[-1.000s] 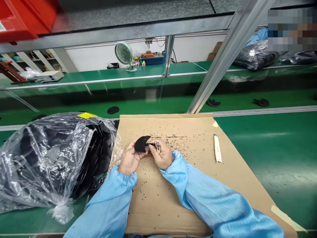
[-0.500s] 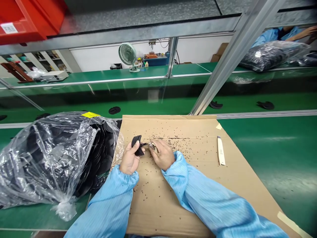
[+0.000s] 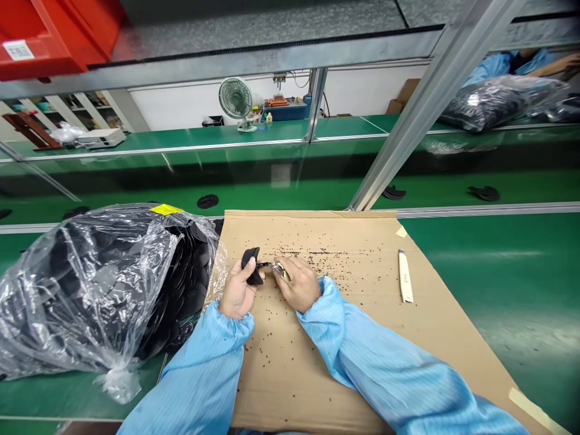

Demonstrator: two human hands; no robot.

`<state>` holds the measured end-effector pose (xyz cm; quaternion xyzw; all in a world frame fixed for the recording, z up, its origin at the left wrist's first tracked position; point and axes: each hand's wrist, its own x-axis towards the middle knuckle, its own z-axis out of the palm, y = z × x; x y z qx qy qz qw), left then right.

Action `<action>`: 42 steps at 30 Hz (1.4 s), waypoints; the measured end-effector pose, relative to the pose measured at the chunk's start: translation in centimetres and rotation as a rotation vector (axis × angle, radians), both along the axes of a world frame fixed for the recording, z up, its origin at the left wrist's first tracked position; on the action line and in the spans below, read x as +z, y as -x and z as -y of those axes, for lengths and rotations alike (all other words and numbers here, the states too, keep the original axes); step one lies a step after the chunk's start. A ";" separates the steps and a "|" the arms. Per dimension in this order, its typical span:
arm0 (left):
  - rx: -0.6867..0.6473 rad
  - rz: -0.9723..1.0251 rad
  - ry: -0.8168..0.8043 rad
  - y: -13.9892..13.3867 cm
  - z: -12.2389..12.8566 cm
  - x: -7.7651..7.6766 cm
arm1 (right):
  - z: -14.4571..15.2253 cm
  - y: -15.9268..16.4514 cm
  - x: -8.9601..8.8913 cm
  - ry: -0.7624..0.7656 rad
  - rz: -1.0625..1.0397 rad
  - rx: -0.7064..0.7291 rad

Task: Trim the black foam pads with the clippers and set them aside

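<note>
Near the middle of the frame, the left hand (image 3: 238, 294) pinches a curved black piece (image 3: 251, 266), thumb on top. The right hand (image 3: 299, 287) is wrapped around a small metal tool (image 3: 280, 269), maybe nippers. Its dark tip points at the piece; I can't tell if they touch. The left fingers sit close to that tip, so a slip could poke or nip one. If the tool tilts or pushes too hard, it could scratch the piece. A loose pinch could let the piece twist or drop onto the cardboard (image 3: 312, 374), where little black bits (image 3: 330, 260) could stick to it.
</note>
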<state>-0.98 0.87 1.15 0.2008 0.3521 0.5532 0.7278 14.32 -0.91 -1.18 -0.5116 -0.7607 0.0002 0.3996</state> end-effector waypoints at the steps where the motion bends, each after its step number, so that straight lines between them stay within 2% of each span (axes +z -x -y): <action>1: -0.002 -0.005 -0.002 0.0 0.0 0.0 | 0.0 0.0 0.0 0.002 0.003 0.006; 11: 0.006 -0.059 -0.027 0.2 0.0 -0.3 | -0.1 -0.5 0.0 0.040 0.096 -0.003; 16: 0.018 -0.102 -0.053 0.1 0.0 -0.5 | 0.0 -0.7 0.0 0.110 0.139 -0.006; 24: 0.085 -0.053 -0.133 0.0 -0.1 -0.3 | 0.0 -0.3 0.1 0.097 -0.066 -0.027; 27: 0.100 -0.057 -0.064 0.5 -0.5 -0.3 | 0.0 -0.3 0.1 0.088 -0.071 -0.037; 30: 0.110 0.031 0.013 0.7 -0.8 -0.3 | -0.1 -0.2 0.0 0.065 -0.061 -0.019; 34: 0.036 0.130 0.084 0.6 -0.7 -0.2 | 0.0 0.0 -0.2 0.050 -0.035 0.041; 38: -0.071 0.104 0.122 0.5 -0.5 0.0 | 0.2 0.2 -0.1 0.070 -0.012 0.087; 42: -0.059 0.092 0.140 0.6 -0.6 -0.1 | 0.3 0.3 0.0 0.073 0.005 0.111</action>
